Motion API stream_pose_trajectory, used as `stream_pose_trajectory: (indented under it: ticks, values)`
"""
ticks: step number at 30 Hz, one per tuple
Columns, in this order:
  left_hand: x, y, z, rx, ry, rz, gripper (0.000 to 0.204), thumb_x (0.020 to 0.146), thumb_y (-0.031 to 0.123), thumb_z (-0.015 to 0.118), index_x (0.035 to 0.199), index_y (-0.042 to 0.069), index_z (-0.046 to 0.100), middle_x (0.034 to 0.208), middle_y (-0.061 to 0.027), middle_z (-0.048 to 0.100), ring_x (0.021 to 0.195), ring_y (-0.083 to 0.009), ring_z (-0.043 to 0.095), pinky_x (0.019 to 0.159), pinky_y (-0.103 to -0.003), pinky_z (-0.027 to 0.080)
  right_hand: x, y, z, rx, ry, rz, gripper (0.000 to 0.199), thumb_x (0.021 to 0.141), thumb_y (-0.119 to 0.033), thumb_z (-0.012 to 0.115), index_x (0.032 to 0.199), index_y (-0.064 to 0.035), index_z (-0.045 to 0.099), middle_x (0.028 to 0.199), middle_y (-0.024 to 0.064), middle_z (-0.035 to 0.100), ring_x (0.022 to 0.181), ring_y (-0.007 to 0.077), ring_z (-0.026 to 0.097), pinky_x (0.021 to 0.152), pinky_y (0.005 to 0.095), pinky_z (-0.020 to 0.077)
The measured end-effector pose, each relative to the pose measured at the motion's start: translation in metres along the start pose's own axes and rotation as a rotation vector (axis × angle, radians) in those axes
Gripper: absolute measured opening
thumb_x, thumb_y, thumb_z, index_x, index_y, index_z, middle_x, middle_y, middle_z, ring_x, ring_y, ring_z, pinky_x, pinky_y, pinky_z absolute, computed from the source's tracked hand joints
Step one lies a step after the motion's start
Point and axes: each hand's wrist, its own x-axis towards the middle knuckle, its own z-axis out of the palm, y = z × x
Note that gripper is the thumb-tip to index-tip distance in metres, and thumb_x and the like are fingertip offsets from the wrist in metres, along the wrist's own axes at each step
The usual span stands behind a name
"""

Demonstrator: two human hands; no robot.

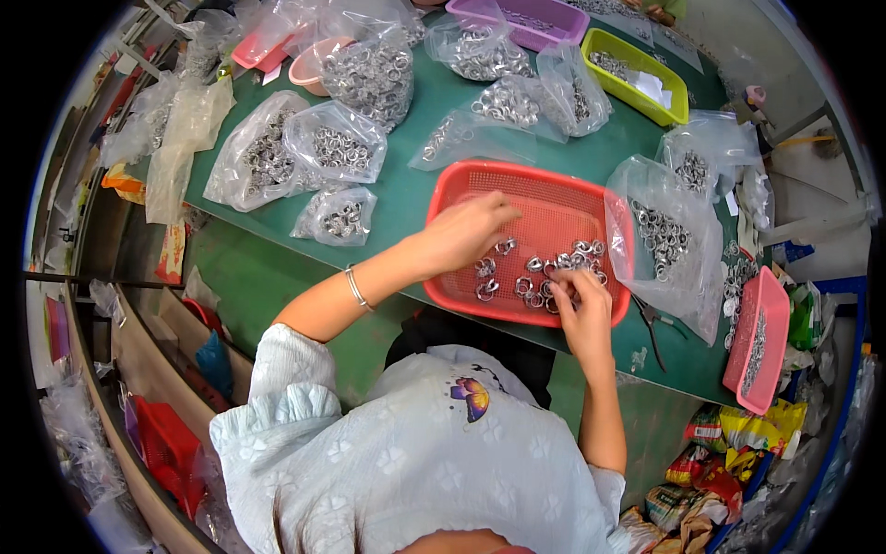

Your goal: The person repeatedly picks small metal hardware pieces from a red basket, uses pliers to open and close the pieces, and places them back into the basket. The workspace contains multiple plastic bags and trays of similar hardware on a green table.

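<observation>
A red mesh plastic basket (531, 173) lies in front of me, with loose silver-coloured metal rings (533, 294) spread over the near half of its floor. My left hand (469, 229) hovers over the basket's left part, above a few rings. Its fingers are bent together, and whatever they may hold is hidden. Down among the rings at the near right, my right hand (583, 300) has thumb and fingers pinched at a ring. The basket's far half shows bare mesh.
Clear plastic bags of rings (343, 152) stand left of the basket, with another bag (660, 240) against its right edge. Pliers (653, 332) and a pink basket (764, 342) lie at the right. Yellow-green (637, 78) and purple baskets (531, 23) stand at the back.
</observation>
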Motion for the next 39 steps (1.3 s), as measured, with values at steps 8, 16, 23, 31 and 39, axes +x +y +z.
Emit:
stream_pose_trajectory:
  ticks: [8, 16, 23, 31, 39]
  values:
    - [0.008, -0.013, 0.033, 0.183, -0.332, -0.188, 0.017, 0.075, 0.006, 0.057, 0.091, 0.001, 0.055, 0.091, -0.0178, 0.057, 0.082, -0.0379, 0.056, 0.070, -0.045, 0.046, 0.043, 0.029, 0.024, -0.485, -0.249, -0.226, 0.010, 0.069, -0.007, 0.065, 0.077, -0.0025, 0.060, 0.084, 0.0098, 0.058, 0.084, 0.0279, 0.052, 0.077, 0.0380, 0.0388]
    - [0.007, -0.013, 0.030, 0.100, 0.026, -0.138, 0.019, 0.077, 0.005, 0.057, 0.095, 0.002, 0.054, 0.095, -0.0146, 0.052, 0.089, -0.0343, 0.053, 0.074, -0.042, 0.044, 0.044, 0.040, 0.005, -0.468, 0.117, -0.044, 0.010, 0.072, -0.004, 0.061, 0.081, -0.0007, 0.058, 0.084, 0.0140, 0.057, 0.082, 0.0339, 0.052, 0.072, 0.0420, 0.0419]
    - [-0.010, 0.008, 0.048, 0.218, -0.409, 0.019, 0.031, 0.071, 0.010, 0.064, 0.100, 0.005, 0.054, 0.097, -0.0134, 0.051, 0.093, -0.0319, 0.052, 0.077, -0.040, 0.043, 0.033, 0.028, 0.008, -0.313, -0.194, -0.226, 0.025, 0.065, -0.007, 0.068, 0.087, -0.0018, 0.059, 0.086, 0.0123, 0.056, 0.086, 0.0291, 0.051, 0.076, 0.0385, 0.0390]
    - [0.002, 0.007, 0.033, -0.065, -0.311, -0.169, 0.019, 0.072, 0.008, 0.065, 0.089, 0.000, 0.060, 0.079, -0.0141, 0.059, 0.075, -0.0263, 0.060, 0.065, -0.037, 0.047, 0.033, 0.032, 0.026, -0.389, -0.327, -0.178, 0.029, 0.069, -0.011, 0.068, 0.095, -0.0017, 0.058, 0.084, 0.0090, 0.057, 0.084, 0.0240, 0.051, 0.077, 0.0351, 0.0381]
    - [-0.001, 0.040, 0.012, -0.783, 0.100, -0.286, 0.011, 0.078, -0.008, 0.058, 0.088, -0.004, 0.061, 0.090, -0.0058, 0.055, 0.080, -0.0107, 0.058, 0.067, -0.023, 0.049, 0.023, 0.001, 0.002, 0.438, -0.195, 0.088, 0.027, 0.080, -0.002, 0.060, 0.105, 0.0025, 0.053, 0.075, 0.0035, 0.058, 0.064, 0.0072, 0.048, 0.058, 0.0213, 0.0391]
